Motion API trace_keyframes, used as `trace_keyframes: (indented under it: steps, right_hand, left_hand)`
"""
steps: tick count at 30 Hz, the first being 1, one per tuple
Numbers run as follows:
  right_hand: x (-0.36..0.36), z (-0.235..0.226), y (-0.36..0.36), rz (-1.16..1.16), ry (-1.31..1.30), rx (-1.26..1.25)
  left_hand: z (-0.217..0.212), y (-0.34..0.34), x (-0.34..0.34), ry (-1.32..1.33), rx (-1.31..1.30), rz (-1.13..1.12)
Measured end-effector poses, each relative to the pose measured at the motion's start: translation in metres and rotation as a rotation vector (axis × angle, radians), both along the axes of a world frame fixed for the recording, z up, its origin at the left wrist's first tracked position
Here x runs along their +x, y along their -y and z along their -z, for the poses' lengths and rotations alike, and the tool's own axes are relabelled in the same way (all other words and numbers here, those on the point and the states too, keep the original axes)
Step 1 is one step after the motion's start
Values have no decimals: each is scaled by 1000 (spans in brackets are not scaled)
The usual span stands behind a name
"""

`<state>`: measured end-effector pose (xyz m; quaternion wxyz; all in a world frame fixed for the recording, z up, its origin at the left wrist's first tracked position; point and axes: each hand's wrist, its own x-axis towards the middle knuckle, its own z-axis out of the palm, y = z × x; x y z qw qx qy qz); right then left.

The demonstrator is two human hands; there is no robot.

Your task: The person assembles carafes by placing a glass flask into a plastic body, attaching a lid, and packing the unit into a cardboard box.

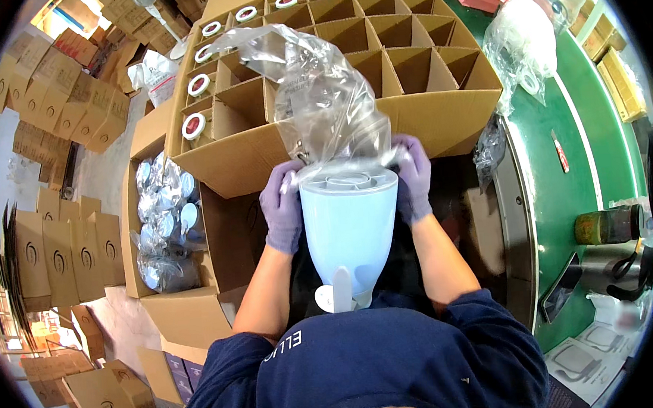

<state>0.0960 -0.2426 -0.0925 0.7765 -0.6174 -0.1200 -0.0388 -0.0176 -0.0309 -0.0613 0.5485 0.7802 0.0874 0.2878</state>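
Observation:
A light blue, tapering container (349, 232) with a flat lid stands in front of my chest, its narrow end toward me. A white lever and a round white knob (325, 298) show at that end. My left hand (282, 207), in a purple glove, is closed on the edge of a clear plastic bag (327, 92) at the container's left. On the other side my right hand (414, 176), gloved alike, grips the bag's edge. The bag's rim lies along the lid, and its body stretches away over the divided carton. Both hands' fingertips are partly hidden.
Ahead is a cardboard carton (440, 111) with dividers; white-rimmed round pieces sit in its left and far cells. An open box (139, 253) at left holds bagged light blue pieces. On the green bench (548, 160) at right lie a red cutter (559, 151) and a phone (561, 287).

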Motion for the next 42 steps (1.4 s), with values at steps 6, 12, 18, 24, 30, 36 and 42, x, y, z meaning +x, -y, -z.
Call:
trace_keyframes:
  steps: [6, 12, 18, 24, 30, 36, 42]
  right_hand:
    - [-83, -26, 32, 244, 464, -400]
    - [-97, -64, 40, -138, 663, -497]
    - [-127, -50, 72, -411, 551, -552]
    - [-138, -37, 67, -425, 430, -582]
    - [-145, -30, 92, -1099, 469, -670]
    - [-116, -90, 97, -912, 537, -840]
    - [-122, -113, 55, -617, 576, -694]
  left_hand:
    - [-13, 33, -66, 123, 371, -281]
    - [-46, 22, -88, 373, 526, -50]
    - [-23, 13, -149, 91, 178, 198]
    - [-35, 30, -142, 178, 150, 183]
    - [-29, 13, -150, 63, 130, 862]
    - [-18, -7, -192, -310, 63, 927]
    - [-60, 26, -123, -258, -25, 262]
